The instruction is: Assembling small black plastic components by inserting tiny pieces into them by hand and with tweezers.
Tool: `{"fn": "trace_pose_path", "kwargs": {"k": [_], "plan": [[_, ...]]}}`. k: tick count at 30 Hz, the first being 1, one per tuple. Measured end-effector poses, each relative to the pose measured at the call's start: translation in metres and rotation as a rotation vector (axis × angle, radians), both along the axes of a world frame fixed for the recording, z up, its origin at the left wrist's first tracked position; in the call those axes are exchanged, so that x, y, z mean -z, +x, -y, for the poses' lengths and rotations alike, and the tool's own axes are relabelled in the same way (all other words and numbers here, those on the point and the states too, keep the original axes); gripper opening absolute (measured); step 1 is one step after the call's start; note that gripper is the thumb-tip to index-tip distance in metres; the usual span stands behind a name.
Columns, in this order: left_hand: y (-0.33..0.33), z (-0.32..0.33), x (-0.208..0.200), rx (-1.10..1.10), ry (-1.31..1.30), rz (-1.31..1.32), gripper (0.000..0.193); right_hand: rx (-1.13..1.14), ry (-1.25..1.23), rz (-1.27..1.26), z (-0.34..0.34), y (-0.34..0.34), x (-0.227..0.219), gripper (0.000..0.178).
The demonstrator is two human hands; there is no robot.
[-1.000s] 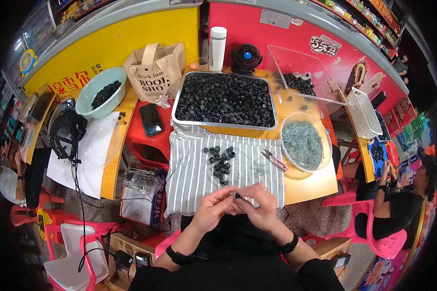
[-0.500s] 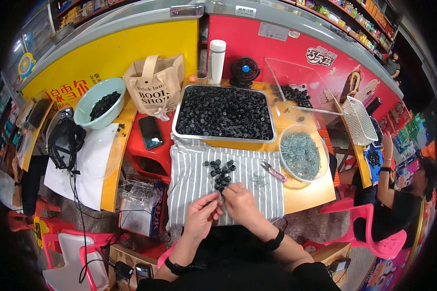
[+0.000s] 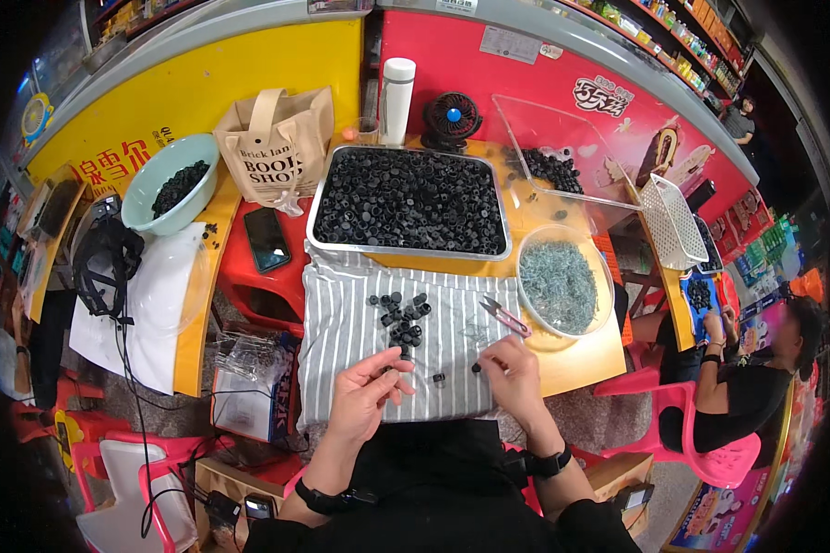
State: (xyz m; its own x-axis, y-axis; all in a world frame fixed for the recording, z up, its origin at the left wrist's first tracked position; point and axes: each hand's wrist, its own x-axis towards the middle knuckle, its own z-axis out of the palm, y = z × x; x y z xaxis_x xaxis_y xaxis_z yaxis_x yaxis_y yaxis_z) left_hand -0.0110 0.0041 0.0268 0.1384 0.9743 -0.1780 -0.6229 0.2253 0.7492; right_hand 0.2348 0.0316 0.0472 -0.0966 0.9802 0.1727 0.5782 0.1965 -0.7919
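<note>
Lower centre | right hand (image 3: 515, 379) pinches small black rounded plastic-looking piece (image 3: 477, 368) at fingertips | left hand (image 3: 358, 398): hold I cannot tell

A yellow panel (image 3: 332, 69) stands at eleven o'clock and a pinkish-red panel (image 3: 433, 78) at one, both under a curving grey ledge (image 3: 194, 41). Stocked shelves (image 3: 638, 48) rise between one and two. A wooden table (image 3: 592, 364) fills the middle; a red stool (image 3: 286, 300) sits at nine, pink chair (image 3: 664, 433) at four, white-backed chair (image 3: 138, 493) at eight, over speckled grey floor (image 3: 572, 415).
</note>
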Motion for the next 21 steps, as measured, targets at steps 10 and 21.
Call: {"fn": "trace_pose_path", "kwargs": {"k": [10,21], "plan": [[0.007,0.001,0.002,-0.079,-0.004,0.03,0.028,-0.058,0.28,0.397,-0.029,0.01,0.005,0.008],[0.012,0.002,0.002,-0.016,-0.015,0.03,0.025,-0.184,0.35,0.406,-0.023,0.014,0.003,0.01]]}}
